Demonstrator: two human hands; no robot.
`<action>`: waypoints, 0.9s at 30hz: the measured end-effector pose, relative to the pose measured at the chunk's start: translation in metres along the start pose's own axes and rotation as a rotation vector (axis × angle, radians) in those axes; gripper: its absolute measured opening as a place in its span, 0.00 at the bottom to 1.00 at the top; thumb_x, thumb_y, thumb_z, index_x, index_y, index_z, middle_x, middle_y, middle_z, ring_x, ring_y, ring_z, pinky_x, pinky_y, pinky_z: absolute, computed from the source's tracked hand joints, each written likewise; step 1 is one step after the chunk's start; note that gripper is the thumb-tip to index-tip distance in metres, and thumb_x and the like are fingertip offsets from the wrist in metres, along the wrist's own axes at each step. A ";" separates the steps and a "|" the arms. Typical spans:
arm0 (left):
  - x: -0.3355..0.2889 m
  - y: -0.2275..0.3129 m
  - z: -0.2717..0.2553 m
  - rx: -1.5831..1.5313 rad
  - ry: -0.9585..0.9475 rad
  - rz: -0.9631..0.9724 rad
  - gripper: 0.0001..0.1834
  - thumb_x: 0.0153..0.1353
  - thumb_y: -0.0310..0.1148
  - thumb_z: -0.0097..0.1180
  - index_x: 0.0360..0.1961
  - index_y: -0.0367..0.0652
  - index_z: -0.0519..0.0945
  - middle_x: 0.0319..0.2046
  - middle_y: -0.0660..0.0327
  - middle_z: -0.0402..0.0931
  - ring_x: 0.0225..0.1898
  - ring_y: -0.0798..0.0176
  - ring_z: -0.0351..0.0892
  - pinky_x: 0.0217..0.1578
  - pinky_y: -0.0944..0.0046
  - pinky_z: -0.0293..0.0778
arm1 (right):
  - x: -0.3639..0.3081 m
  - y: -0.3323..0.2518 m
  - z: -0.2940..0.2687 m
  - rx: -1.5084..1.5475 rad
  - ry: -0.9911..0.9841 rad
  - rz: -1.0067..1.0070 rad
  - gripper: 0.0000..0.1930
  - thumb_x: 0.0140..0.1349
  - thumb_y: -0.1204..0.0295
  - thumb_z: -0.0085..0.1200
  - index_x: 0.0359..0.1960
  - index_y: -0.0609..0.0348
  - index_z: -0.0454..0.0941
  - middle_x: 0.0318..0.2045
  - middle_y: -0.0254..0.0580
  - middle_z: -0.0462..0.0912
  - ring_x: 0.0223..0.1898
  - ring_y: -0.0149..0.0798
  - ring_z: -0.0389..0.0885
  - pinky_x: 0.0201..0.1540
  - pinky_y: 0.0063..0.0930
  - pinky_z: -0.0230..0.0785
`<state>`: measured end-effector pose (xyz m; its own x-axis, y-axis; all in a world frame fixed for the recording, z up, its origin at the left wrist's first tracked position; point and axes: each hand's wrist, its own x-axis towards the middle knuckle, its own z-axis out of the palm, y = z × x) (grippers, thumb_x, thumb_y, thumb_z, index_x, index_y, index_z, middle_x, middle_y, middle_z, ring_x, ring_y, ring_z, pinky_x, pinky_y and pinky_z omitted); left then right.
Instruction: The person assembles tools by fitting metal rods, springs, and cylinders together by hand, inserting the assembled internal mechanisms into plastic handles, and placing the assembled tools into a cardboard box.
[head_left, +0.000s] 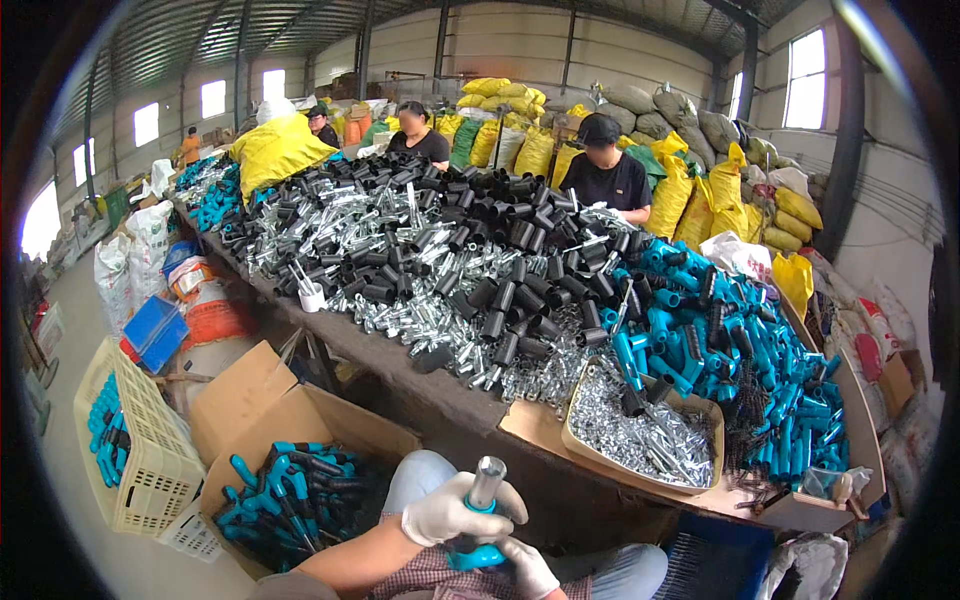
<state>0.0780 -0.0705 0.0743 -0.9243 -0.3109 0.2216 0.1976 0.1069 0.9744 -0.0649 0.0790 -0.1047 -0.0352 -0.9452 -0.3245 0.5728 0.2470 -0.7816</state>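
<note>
Two gloved hands meet low in the picture, over the person's lap, and both are closed around one small tool.

Far off to the left of the fingers stands a pale plastic crate with blue pieces inside. Nearer, just left of the fingers, an open cardboard box holds a heap of finished blue and black handles.

The left hand is wrapped tight around the top of a blue handle. Its fingers curl over the blue part, right under a shiny metal tube that sticks straight up out of them. The right hand grips the bottom of the same blue handle from below, fingers clenched.

Above the fingers, well apart from them, a long table is piled with black tubes and small silver parts. Up and to the right of the fingers sits a cardboard tray full of silver pins. Farther right is a big pile of blue grips.

What could go wrong, I think: the metal tube is smooth and the gloves may be slippery, so a hard push could make it slide sideways and jab a palm. If the tube goes in crooked, it could jam in the blue handle. The handle is held over the knees, not over the box, so a slip could send it onto the floor.
</note>
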 end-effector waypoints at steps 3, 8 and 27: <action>0.004 0.003 0.029 -0.621 0.160 -0.081 0.09 0.56 0.21 0.57 0.40 0.32 0.79 0.21 0.62 0.73 0.21 0.71 0.70 0.24 0.69 0.64 | 0.014 0.016 -0.022 0.052 0.152 -0.106 0.21 0.72 0.61 0.45 0.56 0.68 0.75 0.49 0.45 0.81 0.47 0.40 0.80 0.53 0.33 0.72; 0.012 -0.010 0.054 -0.656 0.303 0.085 0.09 0.57 0.21 0.57 0.40 0.31 0.79 0.21 0.60 0.74 0.22 0.70 0.71 0.25 0.68 0.66 | 0.025 0.032 -0.037 0.568 0.093 0.038 0.19 0.71 0.61 0.46 0.53 0.63 0.75 0.48 0.46 0.81 0.45 0.40 0.81 0.47 0.35 0.75; 0.029 0.019 0.041 0.008 0.149 0.486 0.11 0.50 0.23 0.67 0.37 0.37 0.82 0.31 0.57 0.84 0.33 0.66 0.84 0.34 0.64 0.78 | 0.017 0.024 -0.006 0.449 0.219 0.063 0.31 0.69 0.43 0.42 0.57 0.59 0.71 0.42 0.44 0.81 0.29 0.36 0.80 0.24 0.26 0.69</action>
<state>0.0419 -0.0387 0.0975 -0.6695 -0.3544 0.6528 0.5903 0.2794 0.7572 -0.0568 0.0703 -0.1317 -0.1323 -0.8526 -0.5055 0.8734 0.1409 -0.4662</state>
